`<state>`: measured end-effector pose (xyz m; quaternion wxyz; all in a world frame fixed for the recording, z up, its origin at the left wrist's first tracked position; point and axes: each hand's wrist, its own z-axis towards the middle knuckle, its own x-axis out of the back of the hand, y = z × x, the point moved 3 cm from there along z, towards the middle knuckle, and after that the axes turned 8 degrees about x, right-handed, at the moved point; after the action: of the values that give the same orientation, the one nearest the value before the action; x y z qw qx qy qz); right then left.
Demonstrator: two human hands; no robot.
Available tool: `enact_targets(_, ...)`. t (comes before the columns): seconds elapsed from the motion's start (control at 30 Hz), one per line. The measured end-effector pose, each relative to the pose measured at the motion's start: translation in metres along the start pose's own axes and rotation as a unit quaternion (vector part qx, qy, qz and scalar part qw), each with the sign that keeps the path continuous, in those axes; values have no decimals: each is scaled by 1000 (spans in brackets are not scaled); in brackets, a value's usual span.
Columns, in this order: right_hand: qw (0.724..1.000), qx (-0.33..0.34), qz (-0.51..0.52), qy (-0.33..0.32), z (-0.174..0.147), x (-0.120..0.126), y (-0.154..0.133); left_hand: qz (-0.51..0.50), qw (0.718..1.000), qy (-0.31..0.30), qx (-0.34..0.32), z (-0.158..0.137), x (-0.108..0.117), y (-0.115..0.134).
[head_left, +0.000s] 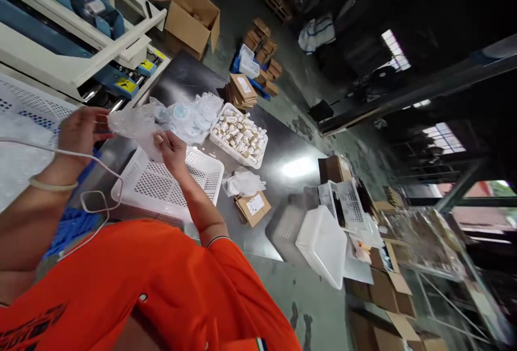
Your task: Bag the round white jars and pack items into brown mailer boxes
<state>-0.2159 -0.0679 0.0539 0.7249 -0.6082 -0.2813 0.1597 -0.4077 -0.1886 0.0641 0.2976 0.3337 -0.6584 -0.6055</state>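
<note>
A clear plastic bag (135, 123) is held up over the near side of the metal table. My right hand (173, 152) pinches its lower right end between thumb and fingers. At the bag's left edge is my left hand (83, 131), its fingers stretched apart; whether they touch the plastic I cannot tell. Below both hands sits a white perforated basket (172, 183), with its mesh floor showing. Behind the bag lies a heap of clear plastic pieces or bags (191, 117), some with pale blue round parts. Right of it, a smaller white basket (258, 161) is full of small white-and-gold pieces (239, 134).
Flat cardboard pieces (242, 90) are stacked at the table's far edge. White gloves or cloth (244, 183) lie beside labelled cardboard (254, 206). A white cable (97, 160) crosses my left forearm. A blue-and-white machine (81, 33) stands left; a white tub (323, 243) is at right.
</note>
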Motion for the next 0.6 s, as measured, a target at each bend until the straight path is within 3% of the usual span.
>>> enact_targets(0.07, 998, 30, -47, -1, -5, 17, -4, -25, 1000, 10, -3, 0, 6, 8)
enact_targets(0.13, 995, 33, -80, -41, -9, 24, -5, 36, 995, 1, -93, -9, 9, 23)
enact_targets(0.23, 979, -5, -156, -128, -10, 22, -1, 213, 934, -53, -281, -33, -2, 40)
enact_targets(0.3, 962, -21, -240, -130, -10, 25, 1, 269, 905, -64, -324, -44, -10, 38)
enact_targets(0.37, 950, -25, -293, -109, -10, 31, 3, 292, 904, -47, -308, -48, -15, 31)
enact_targets(0.43, 959, -48, -256, -112, -12, 34, 8, 311, 917, -52, -246, -49, -19, 19)
enact_targets(0.5, 978, -104, -137, -118, -17, 30, 17, 318, 931, -117, -136, -51, -25, 3)
enact_targets(0.6, 980, -191, 45, -23, -28, 12, 30, 321, 922, -215, 10, -60, -37, -23)
